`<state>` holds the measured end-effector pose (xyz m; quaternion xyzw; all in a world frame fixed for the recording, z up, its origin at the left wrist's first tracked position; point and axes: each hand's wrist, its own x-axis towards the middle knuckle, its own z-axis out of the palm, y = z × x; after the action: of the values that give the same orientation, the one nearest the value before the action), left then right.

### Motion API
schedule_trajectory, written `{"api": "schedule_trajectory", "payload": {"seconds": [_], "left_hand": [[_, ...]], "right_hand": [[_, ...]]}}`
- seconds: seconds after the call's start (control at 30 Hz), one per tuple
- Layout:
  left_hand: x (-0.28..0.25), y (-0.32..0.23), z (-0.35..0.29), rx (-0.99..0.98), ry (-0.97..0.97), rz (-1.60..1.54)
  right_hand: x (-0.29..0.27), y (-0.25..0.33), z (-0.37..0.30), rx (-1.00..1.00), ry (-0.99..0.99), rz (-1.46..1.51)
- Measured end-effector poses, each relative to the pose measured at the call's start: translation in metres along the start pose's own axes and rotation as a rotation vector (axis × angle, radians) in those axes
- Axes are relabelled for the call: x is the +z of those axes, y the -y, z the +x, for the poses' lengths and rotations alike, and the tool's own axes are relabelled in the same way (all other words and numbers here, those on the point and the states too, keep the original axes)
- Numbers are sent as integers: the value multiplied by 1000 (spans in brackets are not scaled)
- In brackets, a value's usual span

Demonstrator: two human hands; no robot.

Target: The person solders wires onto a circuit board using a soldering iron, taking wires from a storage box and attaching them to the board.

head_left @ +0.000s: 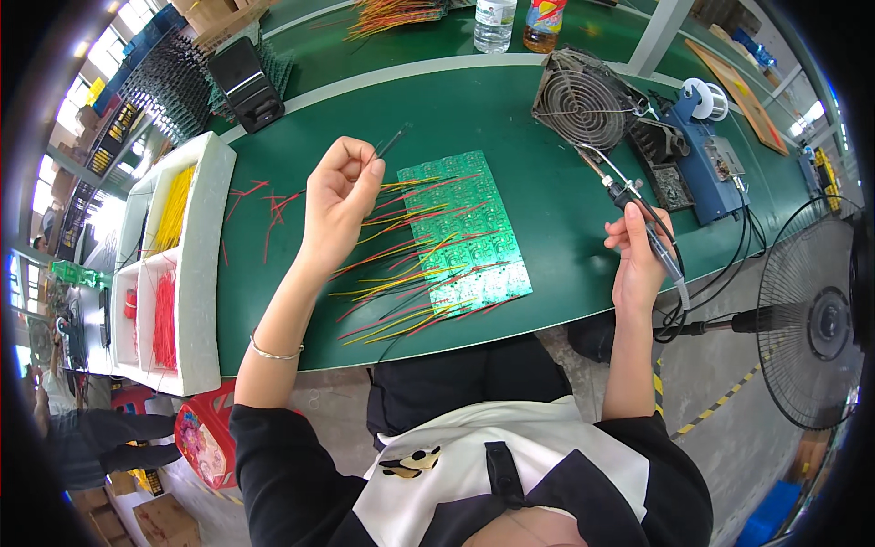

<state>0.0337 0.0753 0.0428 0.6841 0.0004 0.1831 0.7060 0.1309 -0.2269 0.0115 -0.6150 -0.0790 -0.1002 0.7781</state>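
My left hand point(341, 196) is raised at the left edge of a green circuit board panel point(497, 242). Its thumb and fingers pinch a thin dark wire point(394, 142), which sticks out up and to the right. Several red, yellow and black wires point(401, 273) lie across the panel and hang past its left side. Over the table's right part, my right hand point(640, 262) is closed around a soldering iron point(663, 249). The iron's tip points up and left, beside a dark fume fan point(586, 100), and a metal guide runs along it.
On the left, a white foam box point(211, 273) holds yellow and red wires, with loose red wires point(278, 208) beside it. A blue soldering station point(702, 164) with a solder spool point(706, 98) stands at right. Two bottles point(495, 25) stand behind; a floor fan point(816, 324) is at right.
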Motion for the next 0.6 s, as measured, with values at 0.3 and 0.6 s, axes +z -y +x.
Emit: {"api": "schedule_trajectory", "payload": {"seconds": [0.3, 0.6], "left_hand": [[13, 2, -3, -44, 31, 94], [21, 22, -7, -42, 8, 528]], "right_hand": [[4, 0, -4, 14, 50, 1], [26, -1, -25, 106, 172, 43]]}}
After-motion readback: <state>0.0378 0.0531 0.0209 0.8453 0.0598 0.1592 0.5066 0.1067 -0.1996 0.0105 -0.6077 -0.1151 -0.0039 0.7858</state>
